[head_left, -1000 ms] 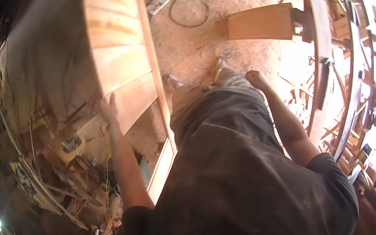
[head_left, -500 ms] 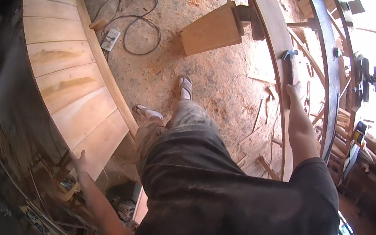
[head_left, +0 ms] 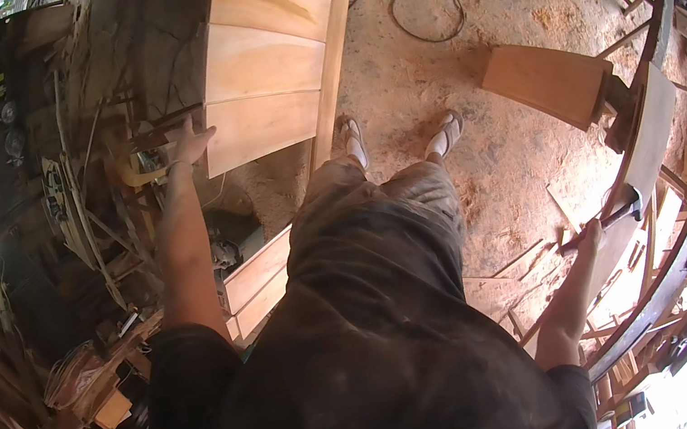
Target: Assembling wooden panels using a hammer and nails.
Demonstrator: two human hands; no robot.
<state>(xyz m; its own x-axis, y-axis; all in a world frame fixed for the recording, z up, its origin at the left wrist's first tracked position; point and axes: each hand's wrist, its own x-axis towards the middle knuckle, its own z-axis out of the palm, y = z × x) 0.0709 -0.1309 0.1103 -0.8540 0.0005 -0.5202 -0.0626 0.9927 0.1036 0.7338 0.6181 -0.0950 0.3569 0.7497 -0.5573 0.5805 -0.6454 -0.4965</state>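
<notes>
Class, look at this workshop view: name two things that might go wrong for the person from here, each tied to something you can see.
1. The right hand grips a hammer far out to the side while the left hand rests on the plank panel; stretched this way, balance may slip.
2. An electric cable and wood offcuts lie on the sawdust floor near the sandalled feet: trip or puncture hazards.

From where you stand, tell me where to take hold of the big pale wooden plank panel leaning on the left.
Grip the big pale wooden plank panel at its lower left edge, coming from the left side, where the left hand already touches it. That edge looks free and within reach; the long frame rail on the right is further off, nearer the feet. The right hand holds a dark-handled tool.
</notes>
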